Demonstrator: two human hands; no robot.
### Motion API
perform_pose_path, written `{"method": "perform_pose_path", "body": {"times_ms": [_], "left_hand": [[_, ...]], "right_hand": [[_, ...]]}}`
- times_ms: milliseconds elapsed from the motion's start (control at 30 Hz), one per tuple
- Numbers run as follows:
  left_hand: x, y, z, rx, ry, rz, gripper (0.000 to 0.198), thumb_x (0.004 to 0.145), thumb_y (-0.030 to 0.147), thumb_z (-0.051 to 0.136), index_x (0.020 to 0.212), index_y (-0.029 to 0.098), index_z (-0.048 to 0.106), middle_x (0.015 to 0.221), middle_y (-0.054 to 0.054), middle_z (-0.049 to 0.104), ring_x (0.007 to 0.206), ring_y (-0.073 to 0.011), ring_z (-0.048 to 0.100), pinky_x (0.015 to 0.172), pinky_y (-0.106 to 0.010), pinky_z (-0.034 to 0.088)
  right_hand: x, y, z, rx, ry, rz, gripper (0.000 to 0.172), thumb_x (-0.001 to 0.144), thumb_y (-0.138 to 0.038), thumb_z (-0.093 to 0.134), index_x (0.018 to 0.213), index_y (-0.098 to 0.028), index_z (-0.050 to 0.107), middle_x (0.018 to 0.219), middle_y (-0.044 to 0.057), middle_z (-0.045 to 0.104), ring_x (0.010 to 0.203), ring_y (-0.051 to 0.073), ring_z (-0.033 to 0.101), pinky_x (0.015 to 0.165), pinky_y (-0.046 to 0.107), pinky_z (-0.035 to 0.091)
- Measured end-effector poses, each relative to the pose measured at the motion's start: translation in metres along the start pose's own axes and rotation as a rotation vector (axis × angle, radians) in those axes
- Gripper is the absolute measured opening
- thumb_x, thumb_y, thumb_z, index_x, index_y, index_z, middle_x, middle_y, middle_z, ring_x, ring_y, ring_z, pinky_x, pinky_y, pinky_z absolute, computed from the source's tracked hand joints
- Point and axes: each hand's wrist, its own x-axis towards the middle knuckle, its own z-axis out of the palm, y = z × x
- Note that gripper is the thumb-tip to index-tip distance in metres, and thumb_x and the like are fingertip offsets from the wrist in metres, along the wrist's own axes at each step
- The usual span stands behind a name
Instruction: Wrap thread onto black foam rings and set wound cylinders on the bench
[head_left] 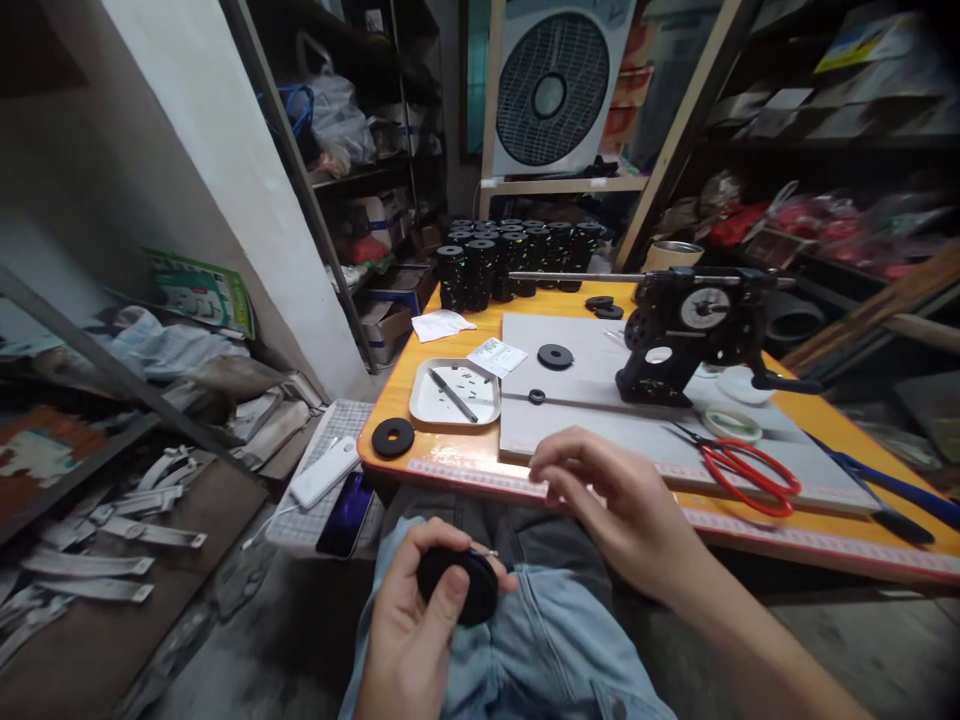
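My left hand [427,620] is closed around a black round spool [469,590] above my lap, thumb pressed on its flat face. A small thin metallic tip [486,553] sticks out at the spool's upper rim. My right hand [600,490] hovers at the table's front edge, apart from the spool. Its fingers are curled in with the tips close together; whether anything small is between them is hidden. Near it on a grey board [592,425] lie a small black ring [537,396] and a black disc [555,356].
A white tray [418,412] holds a pen [454,395] and tiny dark pieces. A black hand-cranked winder [675,330], red-handled scissors [750,475], a tape roll [731,423] and blue-handled pliers [892,485] are at right. Black spools [480,270] stand behind. Another disc [393,437] lies left.
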Motion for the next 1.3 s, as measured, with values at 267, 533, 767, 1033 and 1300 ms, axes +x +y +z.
{"method": "perform_pose_path", "body": {"times_ms": [267, 533, 767, 1033, 1300], "left_hand": [[-0.015, 0.005, 0.007, -0.117, -0.019, -0.078, 0.016, 0.079, 0.029, 0.075, 0.089, 0.02, 0.067, 0.081, -0.003, 0.069, 0.073, -0.0165, 0.067, 0.076, -0.032, 0.055], [-0.02, 0.009, 0.01, -0.124, -0.056, -0.076, 0.014, 0.079, 0.028, 0.076, 0.088, 0.021, 0.067, 0.081, -0.002, 0.066, 0.075, -0.0163, 0.067, 0.076, -0.031, 0.055], [-0.022, 0.009, 0.012, -0.136, -0.07, -0.067, 0.012, 0.079, 0.027, 0.075, 0.087, 0.021, 0.068, 0.08, -0.001, 0.064, 0.071, -0.0141, 0.065, 0.075, -0.03, 0.055], [-0.023, 0.01, 0.01, -0.108, -0.055, -0.104, 0.017, 0.078, 0.031, 0.076, 0.091, 0.023, 0.069, 0.079, 0.0, 0.064, 0.07, -0.0129, 0.062, 0.073, -0.027, 0.054], [-0.023, 0.005, 0.006, -0.153, -0.079, -0.193, 0.023, 0.08, 0.034, 0.074, 0.097, 0.024, 0.062, 0.075, 0.0, 0.061, 0.065, -0.0144, 0.063, 0.057, -0.025, 0.055]], "right_hand": [[-0.034, -0.05, 0.003, 0.4, -0.04, -0.119, 0.021, 0.094, -0.004, 0.049, 0.103, -0.021, 0.058, 0.095, 0.003, 0.064, 0.09, 0.013, 0.063, 0.078, 0.022, 0.051], [-0.035, -0.054, 0.001, 0.426, -0.068, -0.108, 0.021, 0.094, -0.003, 0.049, 0.101, -0.02, 0.059, 0.093, 0.004, 0.063, 0.085, 0.013, 0.062, 0.074, 0.022, 0.052], [-0.035, -0.058, -0.001, 0.44, -0.099, -0.103, 0.018, 0.095, -0.005, 0.049, 0.1, -0.02, 0.059, 0.092, 0.003, 0.062, 0.083, 0.012, 0.061, 0.072, 0.022, 0.05], [-0.037, -0.059, -0.006, 0.505, -0.253, -0.073, 0.015, 0.098, -0.009, 0.047, 0.099, -0.02, 0.057, 0.091, 0.004, 0.061, 0.083, 0.014, 0.061, 0.073, 0.024, 0.05], [-0.04, -0.056, -0.009, 0.465, -0.318, -0.086, 0.016, 0.098, -0.01, 0.047, 0.102, -0.021, 0.056, 0.098, 0.005, 0.063, 0.09, 0.015, 0.062, 0.078, 0.024, 0.05]]}}
